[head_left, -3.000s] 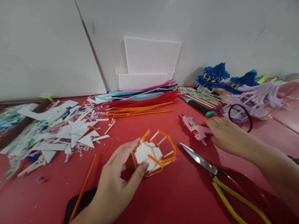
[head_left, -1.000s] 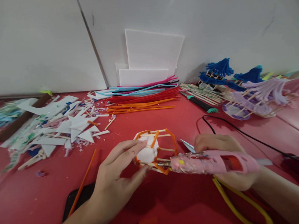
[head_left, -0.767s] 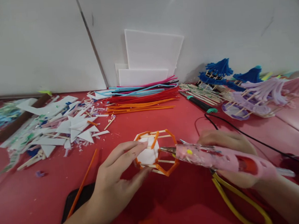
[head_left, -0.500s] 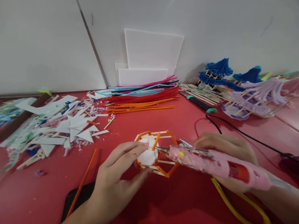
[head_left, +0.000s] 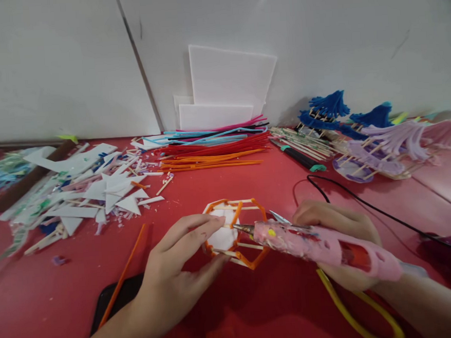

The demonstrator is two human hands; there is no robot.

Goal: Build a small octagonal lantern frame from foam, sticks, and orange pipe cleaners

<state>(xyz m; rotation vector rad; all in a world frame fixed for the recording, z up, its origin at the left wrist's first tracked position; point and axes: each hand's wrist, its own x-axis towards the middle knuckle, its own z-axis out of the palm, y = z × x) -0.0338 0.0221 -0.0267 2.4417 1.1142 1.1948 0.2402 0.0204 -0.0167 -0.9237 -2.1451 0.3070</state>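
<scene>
My left hand [head_left: 178, 260] grips a small frame [head_left: 255, 262] by its white base side, thumb below and fingers above. The frame joins an eight-sided white board to bent orange pipe cleaners by short wooden sticks, and it lies tipped on its side. In my right hand [head_left: 341, 233] is a pink hot glue gun [head_left: 316, 247], smeared with dried glue. Its metal nozzle points left and meets, or nearly meets, an orange strip and stick on the frame. A pair of scissors with a yellow handle [head_left: 347, 310] also appears at my right hand, blade tips showing past the fingers.
White scraps [head_left: 114, 189] spread across the left of the red table. Bundled pipe cleaners [head_left: 213, 159] lie at the back, before white boards [head_left: 230, 76]. A cutter [head_left: 302, 158] and small roofed models [head_left: 386, 147] stand right. A black cord [head_left: 367, 205] crosses there.
The glue gun's nozzle has shifted slightly left and down against the frame, and the gun's rear end has turned a little. My left hand and the frame stay almost still.
</scene>
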